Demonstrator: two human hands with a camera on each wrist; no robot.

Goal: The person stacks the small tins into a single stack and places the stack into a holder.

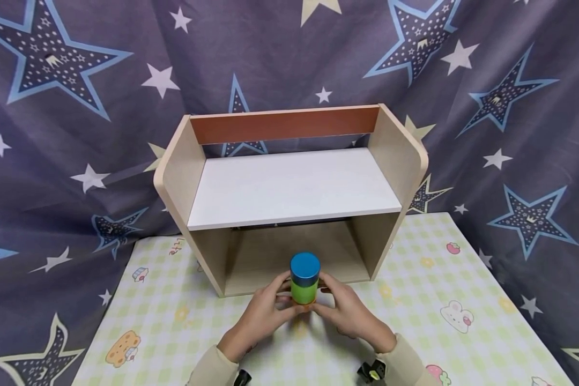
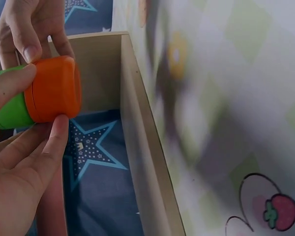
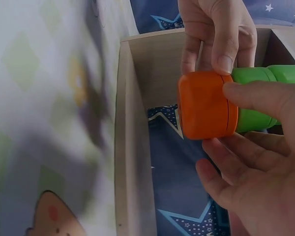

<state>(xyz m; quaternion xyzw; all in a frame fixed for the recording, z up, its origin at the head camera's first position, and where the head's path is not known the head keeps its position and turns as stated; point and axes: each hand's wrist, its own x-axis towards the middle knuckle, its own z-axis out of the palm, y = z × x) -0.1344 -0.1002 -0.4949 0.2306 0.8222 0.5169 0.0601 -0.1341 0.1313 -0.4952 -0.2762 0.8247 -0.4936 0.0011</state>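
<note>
Both hands hold a small upright cylinder with a blue top (image 1: 305,266), a green middle (image 1: 303,292) and an orange base; its exact kind cannot be told. From the left, my left hand (image 1: 265,312) grips it between thumb and fingers. My right hand (image 1: 346,311) grips the opposite side the same way. In the left wrist view the orange base (image 2: 53,89) sits between the left thumb and fingertips. The right wrist view shows the right thumb and fingers around the orange base (image 3: 205,105) and green part. The cylinder is in front of the shelf's lower opening.
Behind the hands stands a two-level wooden shelf with a white upper board (image 1: 294,185) and a brown back rail (image 1: 289,124). It rests on a table with a green-checked cloth (image 1: 159,316). A dark star-patterned curtain (image 1: 270,48) hangs behind.
</note>
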